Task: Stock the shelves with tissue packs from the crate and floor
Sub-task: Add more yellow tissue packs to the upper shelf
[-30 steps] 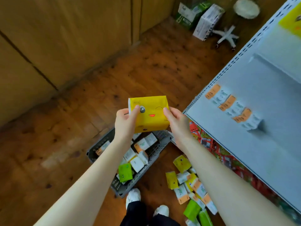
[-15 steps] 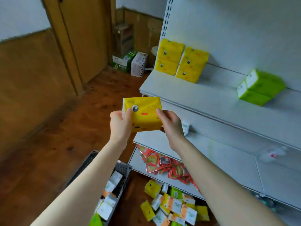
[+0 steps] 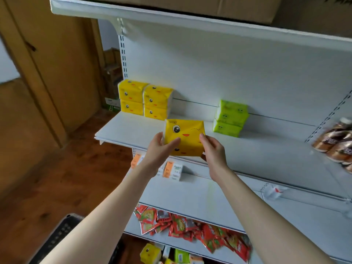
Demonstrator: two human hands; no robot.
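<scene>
A yellow tissue pack (image 3: 187, 135) with a winking face is held between both hands over the front edge of the white middle shelf (image 3: 122, 130). My left hand (image 3: 159, 149) grips its left side, thumb across the front. My right hand (image 3: 214, 150) grips its right side. At the shelf's back left stand stacked yellow packs (image 3: 145, 100), and two green packs (image 3: 230, 118) are stacked further right. The dark crate's corner (image 3: 62, 231) shows at the bottom left, and loose packs (image 3: 152, 254) lie on the floor.
Orange-and-white packs (image 3: 172, 171) stand on the shelf below. Red snack sachets (image 3: 190, 227) fill a lower shelf. Brown bottles (image 3: 335, 141) hang in at the right edge. A shelf (image 3: 171, 16) with a cardboard box runs overhead. Wooden floor and a door lie to the left.
Both hands have lifted the yellow pack up and forward, from above the crate to the middle shelf's front edge. My view has swung up from the floor to the shelves.
</scene>
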